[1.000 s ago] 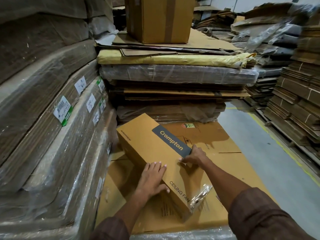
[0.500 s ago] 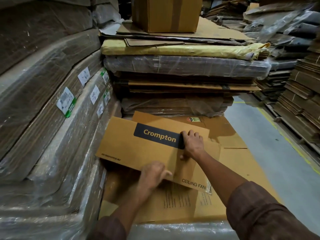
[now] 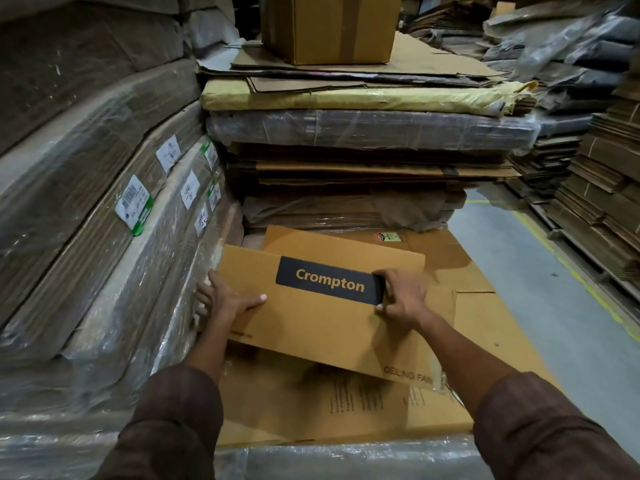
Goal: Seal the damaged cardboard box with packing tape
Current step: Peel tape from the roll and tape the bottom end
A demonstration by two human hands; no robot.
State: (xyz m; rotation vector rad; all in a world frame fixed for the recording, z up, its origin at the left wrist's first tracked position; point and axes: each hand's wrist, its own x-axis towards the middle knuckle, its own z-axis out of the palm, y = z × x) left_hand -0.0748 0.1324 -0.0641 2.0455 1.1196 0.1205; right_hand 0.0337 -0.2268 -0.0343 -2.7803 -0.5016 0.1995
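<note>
Both hands on the Crompton box (image 3: 322, 317), centre frame atop flattened cardboard sheets (image 3: 478, 327). Left hand (image 3: 221, 299) grasps its 9 o'clock end, right hand (image 3: 403, 296) clamps the 3 o'clock edge. No tape visible; best to square the flaps and seat the box flat first.

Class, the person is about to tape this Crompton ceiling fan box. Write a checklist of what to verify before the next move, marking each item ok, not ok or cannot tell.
1. Left hand grips the left end of the Crompton box: ok.
2. Right hand holds the box beside the black label: ok.
3. Box rests on the flattened cardboard sheets: ok.
4. Packing tape within reach: not ok, none is in view.
5. Damaged spot located: cannot tell.
6. Flaps closed: cannot tell.
</note>
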